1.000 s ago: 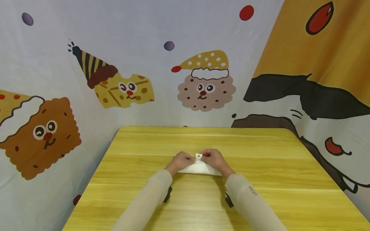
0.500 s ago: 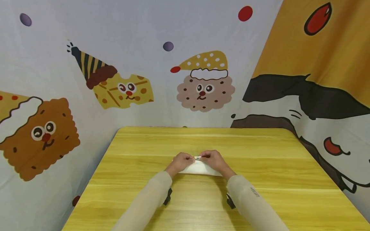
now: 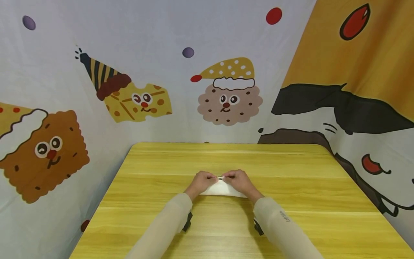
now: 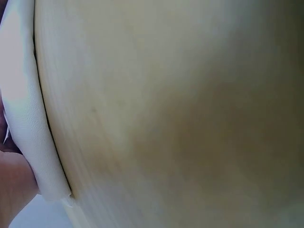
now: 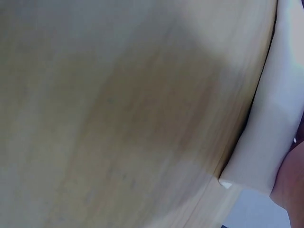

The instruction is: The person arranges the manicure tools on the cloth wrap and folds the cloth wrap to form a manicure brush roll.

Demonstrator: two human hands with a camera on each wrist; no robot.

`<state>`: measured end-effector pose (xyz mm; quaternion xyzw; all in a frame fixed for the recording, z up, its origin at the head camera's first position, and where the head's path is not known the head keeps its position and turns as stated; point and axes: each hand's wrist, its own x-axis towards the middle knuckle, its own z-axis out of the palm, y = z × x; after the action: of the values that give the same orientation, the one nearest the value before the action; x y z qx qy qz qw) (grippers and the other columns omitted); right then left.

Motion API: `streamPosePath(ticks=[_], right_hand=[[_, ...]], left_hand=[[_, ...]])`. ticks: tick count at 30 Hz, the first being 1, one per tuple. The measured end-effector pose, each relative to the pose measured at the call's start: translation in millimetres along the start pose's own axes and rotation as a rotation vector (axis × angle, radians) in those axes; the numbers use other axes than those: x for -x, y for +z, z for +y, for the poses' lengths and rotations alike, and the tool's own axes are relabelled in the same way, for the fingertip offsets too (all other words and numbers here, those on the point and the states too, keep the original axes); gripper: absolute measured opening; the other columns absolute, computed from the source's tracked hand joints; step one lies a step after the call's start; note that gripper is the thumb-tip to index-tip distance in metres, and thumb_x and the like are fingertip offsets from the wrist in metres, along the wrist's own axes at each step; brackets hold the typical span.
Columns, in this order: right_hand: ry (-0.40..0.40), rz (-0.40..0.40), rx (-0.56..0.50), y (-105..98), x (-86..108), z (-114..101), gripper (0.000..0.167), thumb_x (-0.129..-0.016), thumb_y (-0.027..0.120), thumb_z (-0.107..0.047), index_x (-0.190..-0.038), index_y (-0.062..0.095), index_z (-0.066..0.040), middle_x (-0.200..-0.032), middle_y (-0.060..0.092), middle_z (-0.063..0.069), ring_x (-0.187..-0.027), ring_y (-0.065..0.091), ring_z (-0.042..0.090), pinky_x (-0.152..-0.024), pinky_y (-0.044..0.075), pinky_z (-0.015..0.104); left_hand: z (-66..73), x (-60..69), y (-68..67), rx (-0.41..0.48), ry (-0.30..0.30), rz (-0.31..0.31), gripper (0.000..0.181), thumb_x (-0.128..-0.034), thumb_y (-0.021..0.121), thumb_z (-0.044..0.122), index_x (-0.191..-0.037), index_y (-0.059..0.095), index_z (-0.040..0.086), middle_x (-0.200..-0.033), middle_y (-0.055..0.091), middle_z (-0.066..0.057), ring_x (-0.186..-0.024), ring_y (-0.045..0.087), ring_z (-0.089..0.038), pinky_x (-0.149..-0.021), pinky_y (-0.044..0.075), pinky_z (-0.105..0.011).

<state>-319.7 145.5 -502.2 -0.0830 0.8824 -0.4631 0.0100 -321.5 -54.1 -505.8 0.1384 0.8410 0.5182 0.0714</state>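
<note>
On the table lies a white, long, narrow fabric item [image 3: 223, 189], seemingly folded or rolled; its exact kind cannot be told. My left hand [image 3: 202, 181] pinches its far edge on the left, thumb and fingertips together. Just to the right, my right hand [image 3: 240, 180] pinches the same far edge. A small dark spot shows in the short gap between both hands. In the left wrist view the white fabric [image 4: 29, 104] runs down the left border beside part of the hand. The right wrist view has the fabric [image 5: 268, 123] along its right border. Most fingertips are hidden there.
The yellow wood-grain table [image 3: 223, 226] extends around the hands on all sides. Behind it hangs a cartoon-printed cloth [image 3: 181, 21]. Dark straps [image 3: 187, 221] sit under the beige sleeves [image 3: 165, 223].
A small white tab with a round stud, upright between the hands earlier, has tipped down and is now mostly out of sight. Both hands have stayed nearly in place.
</note>
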Motion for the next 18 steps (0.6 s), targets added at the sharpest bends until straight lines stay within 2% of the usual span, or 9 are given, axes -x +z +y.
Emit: streamPosePath(ticks=[7, 15, 18], right_hand=[[-0.010, -0.020, -0.023, -1.6, 0.7, 1.0, 0.010, -0.091, 0.072, -0.011, -0.095, 0.080, -0.011, -0.094, 0.074, 0.002, -0.088, 0.066, 0.017, -0.075, 0.053, 0.034], [0.029, -0.138, -0.049, -2.3, -1.7, 2.0, 0.018, -0.087, 0.078, -0.028, -0.100, 0.079, -0.015, -0.094, 0.071, -0.002, -0.084, 0.064, 0.015, -0.072, 0.054, 0.032], [0.001, -0.150, -0.033, -1.3, -2.8, 0.6, 0.019, -0.088, 0.077, -0.027, -0.100, 0.078, -0.013, -0.094, 0.071, -0.002, -0.084, 0.063, 0.015, -0.071, 0.053, 0.031]], left_hand=[[-0.8, -0.3, -0.9, 0.012, -0.007, -0.005, 0.018, -0.0965, 0.066, 0.016, -0.099, 0.078, 0.003, -0.100, 0.073, -0.009, -0.085, 0.064, -0.015, -0.074, 0.052, -0.031], [0.5, -0.7, -1.5, 0.040, -0.035, -0.024, 0.019, -0.0979, 0.064, 0.016, -0.101, 0.077, 0.002, -0.101, 0.072, -0.009, -0.078, 0.059, -0.014, -0.067, 0.048, -0.029], [-1.1, -1.9, -1.8, 0.051, -0.039, -0.025, 0.020, -0.0979, 0.064, 0.016, -0.101, 0.077, 0.002, -0.101, 0.072, -0.009, -0.079, 0.060, -0.014, -0.067, 0.048, -0.028]])
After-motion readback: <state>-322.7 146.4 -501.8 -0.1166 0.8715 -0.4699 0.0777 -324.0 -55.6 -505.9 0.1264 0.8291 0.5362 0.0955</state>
